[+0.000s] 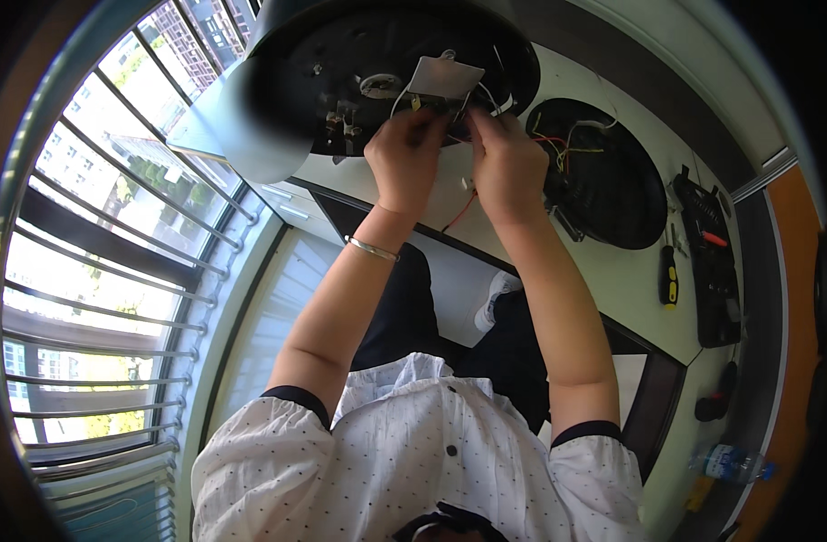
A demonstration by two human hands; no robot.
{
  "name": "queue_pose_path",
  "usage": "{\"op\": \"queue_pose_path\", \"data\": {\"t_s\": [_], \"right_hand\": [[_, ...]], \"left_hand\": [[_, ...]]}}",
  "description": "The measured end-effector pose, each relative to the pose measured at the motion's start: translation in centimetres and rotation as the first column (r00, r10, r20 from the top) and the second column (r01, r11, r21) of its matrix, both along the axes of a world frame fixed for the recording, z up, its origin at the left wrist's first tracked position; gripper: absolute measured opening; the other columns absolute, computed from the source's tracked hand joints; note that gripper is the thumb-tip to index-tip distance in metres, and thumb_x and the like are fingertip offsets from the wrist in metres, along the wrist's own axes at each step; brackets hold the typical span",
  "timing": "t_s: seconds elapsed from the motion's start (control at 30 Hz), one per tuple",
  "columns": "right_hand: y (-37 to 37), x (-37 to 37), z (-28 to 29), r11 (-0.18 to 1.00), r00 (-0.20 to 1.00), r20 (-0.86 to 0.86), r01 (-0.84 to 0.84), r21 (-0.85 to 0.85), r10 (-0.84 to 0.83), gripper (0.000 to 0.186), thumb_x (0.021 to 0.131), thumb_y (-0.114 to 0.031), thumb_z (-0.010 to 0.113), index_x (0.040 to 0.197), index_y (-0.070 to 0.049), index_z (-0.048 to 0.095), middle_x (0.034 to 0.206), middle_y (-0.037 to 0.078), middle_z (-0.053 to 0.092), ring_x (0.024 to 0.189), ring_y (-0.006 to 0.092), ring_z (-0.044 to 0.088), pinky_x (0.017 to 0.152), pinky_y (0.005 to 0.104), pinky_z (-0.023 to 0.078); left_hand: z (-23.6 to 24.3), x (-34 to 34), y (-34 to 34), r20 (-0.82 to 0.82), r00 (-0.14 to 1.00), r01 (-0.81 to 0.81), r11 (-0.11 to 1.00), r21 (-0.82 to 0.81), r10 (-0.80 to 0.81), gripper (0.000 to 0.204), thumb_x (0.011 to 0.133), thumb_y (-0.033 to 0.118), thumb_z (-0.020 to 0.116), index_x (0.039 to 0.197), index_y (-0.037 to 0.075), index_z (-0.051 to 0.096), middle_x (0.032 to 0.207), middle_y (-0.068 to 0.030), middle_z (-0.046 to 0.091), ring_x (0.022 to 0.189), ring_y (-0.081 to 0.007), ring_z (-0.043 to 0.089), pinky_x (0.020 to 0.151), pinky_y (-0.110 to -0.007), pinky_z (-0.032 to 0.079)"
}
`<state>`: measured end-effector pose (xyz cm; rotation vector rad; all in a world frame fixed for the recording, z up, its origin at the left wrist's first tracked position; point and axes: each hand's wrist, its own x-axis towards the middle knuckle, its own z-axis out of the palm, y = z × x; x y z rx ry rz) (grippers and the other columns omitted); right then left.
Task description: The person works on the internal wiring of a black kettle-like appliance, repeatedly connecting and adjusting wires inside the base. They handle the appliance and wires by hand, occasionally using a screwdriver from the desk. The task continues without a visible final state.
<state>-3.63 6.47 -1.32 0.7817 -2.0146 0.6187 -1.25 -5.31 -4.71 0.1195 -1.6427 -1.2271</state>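
Observation:
A round black appliance housing [472, 27] with its inside showing fills the top of the view. A silvery square metal plate [445, 79] stands out from it, with white wires [399, 99] looping down on both sides. Just below the plate, my left hand [404, 158] is closed, fingertips pinched together; what they hold is hidden. Close beside it, my right hand [507, 167] pinches at thin wires under the plate. Red and yellow wires [563, 149] run from near my right hand to a separate round black cover [612, 181] on the table.
On the right of the white table lie a yellow-and-black screwdriver [668, 278] and a black tool case [714, 271]. Farther down are a plastic bottle [734, 463] and a small dark object [716, 402]. A barred window [106, 271] is at left. A loose red wire [459, 212] hangs near the table edge.

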Motion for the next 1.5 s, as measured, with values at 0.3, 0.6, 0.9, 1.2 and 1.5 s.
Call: {"op": "queue_pose_path", "data": {"t_s": [0.3, 0.6, 0.9, 1.2, 1.5], "right_hand": [[-0.2, -0.2, 1.4, 0.992, 0.996, -0.055, 0.073, 0.104, -0.068, 0.017, 0.081, -0.013, 0.063, 0.097, -0.015, 0.068, 0.078, 0.003, 0.059, 0.063, 0.0241, 0.062, 0.05, 0.0335, 0.049], [0.4, 0.1, 2.6, 0.973, 0.999, -0.039, 0.019, 0.23, -0.011, 0.017, 0.08, -0.012, 0.063, 0.096, -0.015, 0.068, 0.09, 0.003, 0.058, 0.065, 0.0246, 0.062, 0.052, 0.0351, 0.049], [0.2, 0.1, 2.5, 0.966, 0.996, -0.021, 0.094, 0.242, -0.092, 0.014, 0.083, -0.015, 0.061, 0.095, -0.013, 0.067, 0.088, 0.004, 0.058, 0.066, 0.0267, 0.063, 0.054, 0.0377, 0.05], [0.2, 0.3, 3.1, 0.908, 0.985, 0.002, 0.157, 0.39, -0.171, 0.014, 0.084, -0.014, 0.058, 0.096, -0.012, 0.065, 0.087, 0.006, 0.058, 0.067, 0.0284, 0.063, 0.054, 0.0392, 0.05], [0.0, -0.3, 2.5, 0.985, 1.0, -0.024, -0.005, 0.174, 0.009, 0.01, 0.082, -0.012, 0.061, 0.09, -0.008, 0.065, 0.086, 0.007, 0.06, 0.068, 0.0292, 0.062, 0.056, 0.0369, 0.049]], "left_hand": [[1.9, 1.3, 0.3, -0.011, 0.973, 0.22, 0.905, 0.363, -0.232, 0.03, 0.074, 0.005, 0.075, 0.095, -0.003, 0.056, 0.075, -0.0092, 0.066, 0.062, -0.0124, 0.065, 0.05, -0.021, 0.05], [1.3, 0.9, -0.5, -0.033, 0.954, 0.293, 0.907, 0.302, -0.297, 0.027, 0.072, 0.002, 0.074, 0.093, -0.005, 0.058, 0.073, -0.0083, 0.065, 0.06, -0.012, 0.064, 0.05, -0.021, 0.051], [1.6, 1.1, -0.8, 0.072, 0.958, 0.257, 0.94, 0.222, -0.279, 0.025, 0.072, 0.008, 0.076, 0.089, -0.004, 0.061, 0.066, -0.0063, 0.062, 0.051, -0.0094, 0.058, 0.046, -0.023, 0.045], [1.3, 0.8, -1.3, 0.088, 0.975, 0.203, 0.978, 0.047, -0.206, 0.024, 0.076, 0.01, 0.073, 0.087, -0.004, 0.058, 0.067, -0.0101, 0.062, 0.05, -0.0175, 0.06, 0.049, -0.026, 0.047], [1.3, 0.9, -1.1, 0.08, 0.955, 0.279, 0.956, 0.087, -0.286, 0.027, 0.077, 0.009, 0.072, 0.091, -0.006, 0.056, 0.068, -0.0108, 0.063, 0.055, -0.017, 0.065, 0.049, -0.025, 0.048]]}}
